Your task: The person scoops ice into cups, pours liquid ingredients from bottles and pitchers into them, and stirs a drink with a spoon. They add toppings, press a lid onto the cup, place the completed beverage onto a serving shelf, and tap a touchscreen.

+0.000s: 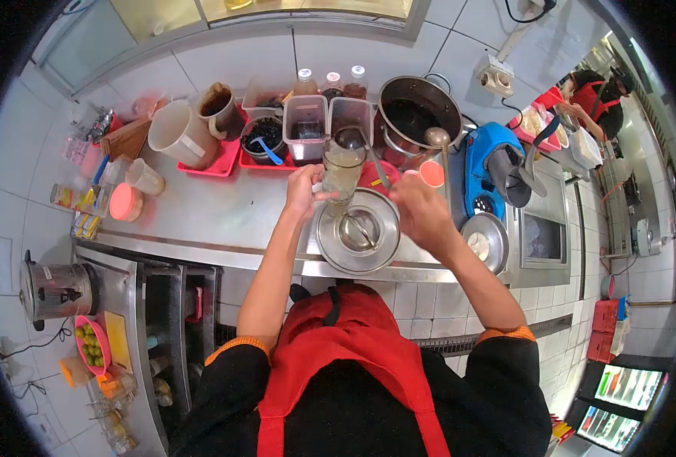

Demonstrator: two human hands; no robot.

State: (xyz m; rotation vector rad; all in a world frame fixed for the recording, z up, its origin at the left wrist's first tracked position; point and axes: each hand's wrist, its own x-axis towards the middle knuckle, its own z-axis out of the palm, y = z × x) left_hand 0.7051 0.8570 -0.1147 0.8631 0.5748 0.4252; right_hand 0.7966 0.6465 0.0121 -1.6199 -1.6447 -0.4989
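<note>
My left hand (303, 192) is closed around a clear glass (343, 177) with pale, cloudy contents. A metal ladle (351, 139) has its dark bowl at the mouth of the glass. The ladle's handle runs down to the right into my closed right hand (423, 207). Just below the glass, a round steel bowl (326, 247) sits on the counter, with another shiny metal utensil (357, 230) in it. Whether the glass touches the bowl's rim, I cannot tell.
Behind the glass stand clear square tubs (306, 126), a dark-filled container (264, 135) with a blue spoon, and a large pot (418, 114) of dark liquid. At right are a blue machine (484, 164) and a steel dish (498, 242). Another person (593, 103) stands far right.
</note>
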